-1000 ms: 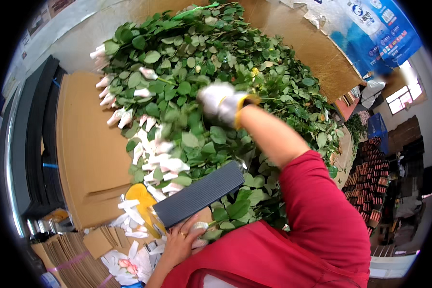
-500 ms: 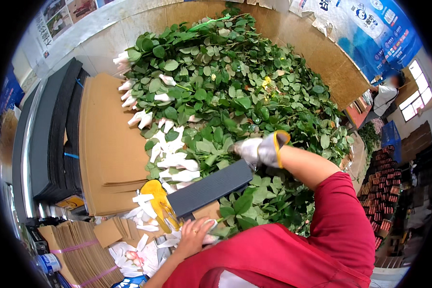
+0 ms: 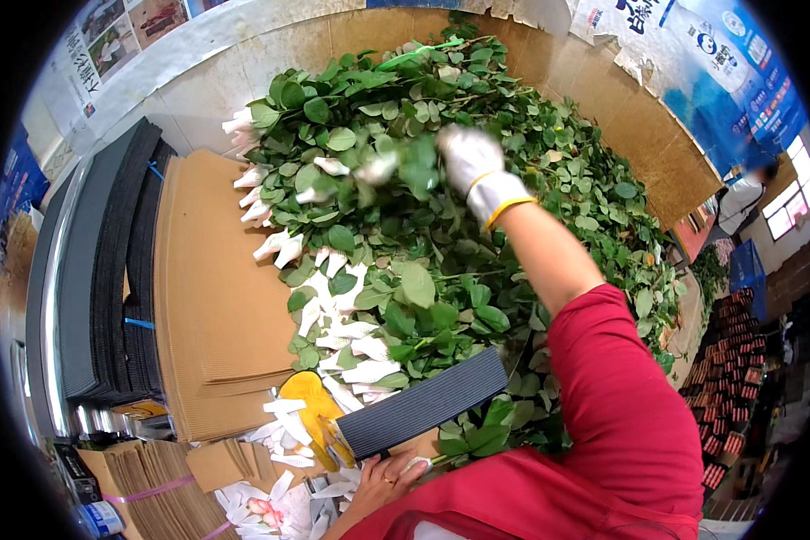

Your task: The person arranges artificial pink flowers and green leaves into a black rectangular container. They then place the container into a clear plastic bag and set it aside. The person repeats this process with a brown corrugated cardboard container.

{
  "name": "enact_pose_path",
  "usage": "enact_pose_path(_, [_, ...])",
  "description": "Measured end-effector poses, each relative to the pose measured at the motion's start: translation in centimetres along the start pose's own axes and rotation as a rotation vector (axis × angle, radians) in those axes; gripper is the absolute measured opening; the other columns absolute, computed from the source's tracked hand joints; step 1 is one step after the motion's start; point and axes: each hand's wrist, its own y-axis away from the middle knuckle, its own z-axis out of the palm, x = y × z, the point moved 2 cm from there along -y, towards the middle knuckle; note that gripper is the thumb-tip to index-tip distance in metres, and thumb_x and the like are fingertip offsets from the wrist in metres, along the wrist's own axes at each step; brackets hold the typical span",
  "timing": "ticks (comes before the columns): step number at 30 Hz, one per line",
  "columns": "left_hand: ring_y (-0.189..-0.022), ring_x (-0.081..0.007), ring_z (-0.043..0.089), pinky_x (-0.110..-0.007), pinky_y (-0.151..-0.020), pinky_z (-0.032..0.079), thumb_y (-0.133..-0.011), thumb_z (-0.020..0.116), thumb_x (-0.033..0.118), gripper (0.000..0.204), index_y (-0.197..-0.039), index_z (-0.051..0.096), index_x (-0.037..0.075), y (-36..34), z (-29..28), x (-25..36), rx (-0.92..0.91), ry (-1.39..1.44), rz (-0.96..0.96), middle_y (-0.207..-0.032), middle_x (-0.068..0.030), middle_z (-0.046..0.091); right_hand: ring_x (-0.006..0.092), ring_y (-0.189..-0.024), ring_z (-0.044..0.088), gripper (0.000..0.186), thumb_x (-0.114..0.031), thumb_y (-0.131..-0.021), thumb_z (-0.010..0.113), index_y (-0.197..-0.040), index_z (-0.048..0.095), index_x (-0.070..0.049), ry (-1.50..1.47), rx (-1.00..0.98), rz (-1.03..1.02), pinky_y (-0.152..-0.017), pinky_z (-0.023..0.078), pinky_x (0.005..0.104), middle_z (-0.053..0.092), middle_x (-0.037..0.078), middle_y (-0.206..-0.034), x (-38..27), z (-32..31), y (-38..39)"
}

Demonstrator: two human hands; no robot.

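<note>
A big pile of leafy flowers (image 3: 549, 193) fills the middle, its white-wrapped heads lying mostly along the left edge, stems and leaves reaching right. A red sleeve (image 3: 625, 378) covers the upper part of the person's right arm, which stretches over the lower right of the pile. Left of the pile stand flat brown cardboard sheets (image 3: 220, 288), with a stack of dark sheets (image 3: 108, 270) beside them. A tied bundle of cardboard (image 3: 166, 490) sits at the lower left.

A dark ridged board (image 3: 423, 402) lies tilted in front of the pile, its right end higher and near the leaves. The right hand (image 3: 472, 160), in a white glove with a yellow cuff, is over the upper middle of the pile. Its fingers point up and left and are blurred; I cannot tell how far they are bent or whether they pinch anything. Just left of them is a blurred flower (image 3: 375, 168) with a white-wrapped head and leaves.

The bare left hand (image 3: 380, 486) is just below the board. Its fingers are slightly bent and close together, their tips touching a wrapped flower head (image 3: 416, 465); whether they grip it cannot be told.

A yellow glove (image 3: 317, 418) lies at the board's left end, next to loose white wraps (image 3: 288, 425).
</note>
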Motion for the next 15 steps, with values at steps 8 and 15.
enact_pose_path(8, [-0.125, -0.0269, 0.048, -0.053, -0.109, 0.03, -0.082, 0.069, 0.024, 0.064, -0.141, 0.043, 0.022, 0.0, 0.3, -0.6, 0.046, 0.019, 0.019, -0.145, -0.0058, 0.042, 0.0314, -0.082, 0.067, 0.019, -0.013, -0.08, 0.06, -0.098, 0.068, -0.014, -0.172, 0.817, -0.276, -0.071, 0.055, 0.0428, 0.069, 0.009, -0.093, 2.3, -14.6, 4.9])
enact_pose_path(15, [-0.128, -0.0338, 0.046, -0.049, -0.113, 0.025, -0.077, 0.077, 0.03, 0.074, -0.142, 0.044, 0.015, -1.4, -1.2, -0.6, -0.007, 0.251, -0.097, -0.141, -0.0092, 0.05, 0.0283, -0.094, 0.068, 0.027, -0.01, -0.091, 0.053, -0.116, 0.063, -0.01, -0.128, -0.434, -0.47, -0.078, 0.056, 0.039, 0.068, 0.015, -0.099, -4.0, 1.1, 18.6])
